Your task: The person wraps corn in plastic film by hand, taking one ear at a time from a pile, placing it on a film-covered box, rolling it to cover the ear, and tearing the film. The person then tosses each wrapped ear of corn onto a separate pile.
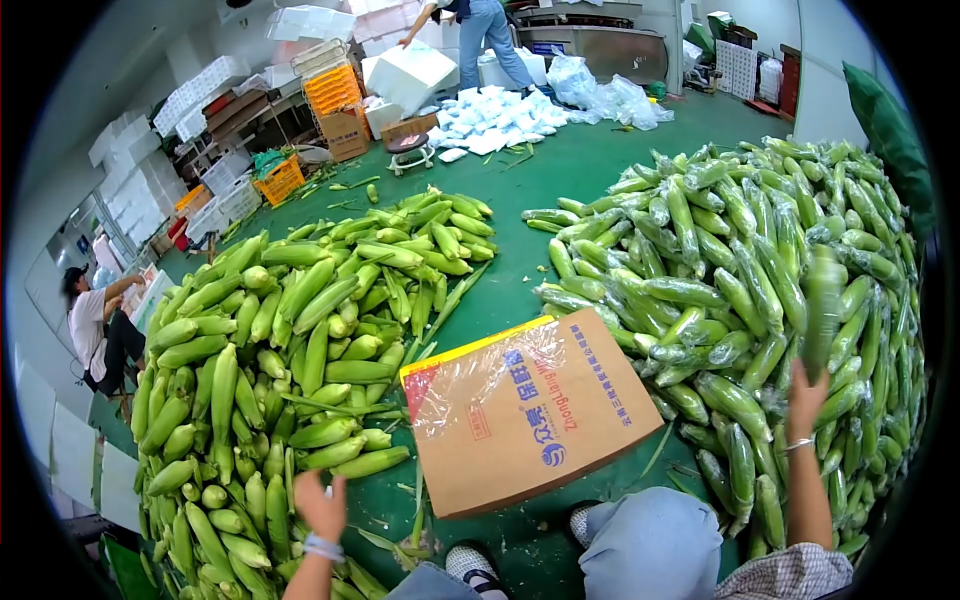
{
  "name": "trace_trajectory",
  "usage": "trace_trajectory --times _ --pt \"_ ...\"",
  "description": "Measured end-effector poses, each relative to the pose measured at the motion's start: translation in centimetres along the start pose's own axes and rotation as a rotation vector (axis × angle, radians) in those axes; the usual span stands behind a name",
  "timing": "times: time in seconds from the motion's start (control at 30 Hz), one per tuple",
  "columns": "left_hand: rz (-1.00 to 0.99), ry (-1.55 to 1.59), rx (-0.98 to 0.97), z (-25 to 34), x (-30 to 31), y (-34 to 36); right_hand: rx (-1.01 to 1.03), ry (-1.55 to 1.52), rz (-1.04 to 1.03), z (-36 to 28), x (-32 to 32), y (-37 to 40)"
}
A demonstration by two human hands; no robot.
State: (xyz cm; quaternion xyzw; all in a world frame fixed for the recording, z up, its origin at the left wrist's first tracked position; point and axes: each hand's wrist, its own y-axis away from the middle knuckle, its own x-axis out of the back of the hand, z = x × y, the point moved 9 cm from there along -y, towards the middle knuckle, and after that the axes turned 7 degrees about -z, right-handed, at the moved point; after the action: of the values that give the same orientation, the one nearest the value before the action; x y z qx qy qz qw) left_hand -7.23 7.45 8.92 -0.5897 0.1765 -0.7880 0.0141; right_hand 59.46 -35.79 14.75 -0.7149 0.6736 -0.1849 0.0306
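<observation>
My right hand (805, 400), with a band on the wrist, is closed around the lower end of an ear of corn (822, 310). The ear stands upright over the right pile and is smeared by motion, so whether film covers it cannot be made out. Under and around it lies a heap of husked-green corn in clear plastic wrap (730, 290). On the left, my left hand (320, 508) hovers at the near edge of a heap of unwrapped green corn (300, 330), fingers apart and holding nothing. Between the heaps lies a brown cardboard box (530, 410) with printed lettering.
Loose leaves lie on the green floor (500, 260). A person in jeans (490, 45) handles a white foam box (410, 78) beside scattered white packs (500, 118). Another person (95, 325) sits at far left. Orange crates (280, 182) and stacked boxes line the back.
</observation>
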Motion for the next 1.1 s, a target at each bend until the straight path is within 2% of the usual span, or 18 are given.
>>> trace_trajectory --times 0.13,0.2,0.23,0.27,0.3,0.33,0.4,0.47,0.57,0.7,0.77,0.8,0.83,0.87,0.9,0.93,1.0,1.1 --pt "0.359 -0.721 0.316 -12.5 9.5 1.0 -0.224 0.126 0.368 10.3 16.3 -11.8" --pt "0.302 -0.751 0.583 -23.8 10.9 1.2 -0.393 0.588 0.304 13.5 21.7 -20.9" --pt "0.080 -0.390 0.646 -23.4 12.6 1.2 -0.094 0.532 0.089 16.0 22.5 -26.9" --pt "-0.177 -0.053 0.805 -32.9 8.9 1.8 -0.106 0.798 0.051 18.2 23.7 -32.6" --pt "-0.507 -0.100 0.564 -39.1 4.0 1.7 -0.042 0.924 0.025 16.0 21.0 -33.7" --pt "-0.290 -0.007 0.930 -36.2 6.8 3.2 0.061 0.993 -0.021 16.1 18.4 -35.3" --pt "-0.280 -0.109 0.816 -32.6 7.5 3.4 0.364 0.952 -0.083 14.1 11.6 -35.6" --pt "-0.287 -0.100 1.019 -30.5 8.1 4.2 0.643 0.780 -0.214 13.8 3.7 -32.1" --pt "-0.152 -0.255 1.227 -29.6 8.4 5.9 0.689 0.651 -0.527 2.2 -11.6 -11.4" --pt "-0.456 -0.092 0.970 -28.4 6.0 1.7 0.892 0.650 -0.913 -5.8 -23.3 7.9" --pt "-0.378 0.189 1.031 -33.7 2.9 2.0 0.662 0.492 -1.187 -7.6 -27.6 13.5" --pt "-0.291 0.483 1.019 -39.5 -0.3 2.8 1.047 0.538 -1.060 -7.1 -28.9 15.3" --pt "-0.049 0.801 1.171 -36.2 0.5 4.0 0.897 0.502 -1.200 -8.1 -30.5 16.8" --pt "-0.030 0.812 0.964 -37.9 0.6 3.5 0.909 0.521 -1.195 -7.8 -31.7 17.5" --pt "0.113 0.996 1.181 -37.4 1.2 5.0 0.838 0.502 -1.248 -6.6 -33.2 17.5" --pt "0.338 1.479 1.182 -36.8 0.2 5.8 0.765 0.551 -1.248 -5.7 -34.3 17.0" --pt "0.189 2.119 0.889 -29.8 0.6 5.5 0.653 0.605 -1.236 -4.1 -35.7 16.0" --pt "0.122 2.106 0.785 -16.5 1.2 6.8 0.550 0.893 -1.112 -2.2 -37.5 14.3"
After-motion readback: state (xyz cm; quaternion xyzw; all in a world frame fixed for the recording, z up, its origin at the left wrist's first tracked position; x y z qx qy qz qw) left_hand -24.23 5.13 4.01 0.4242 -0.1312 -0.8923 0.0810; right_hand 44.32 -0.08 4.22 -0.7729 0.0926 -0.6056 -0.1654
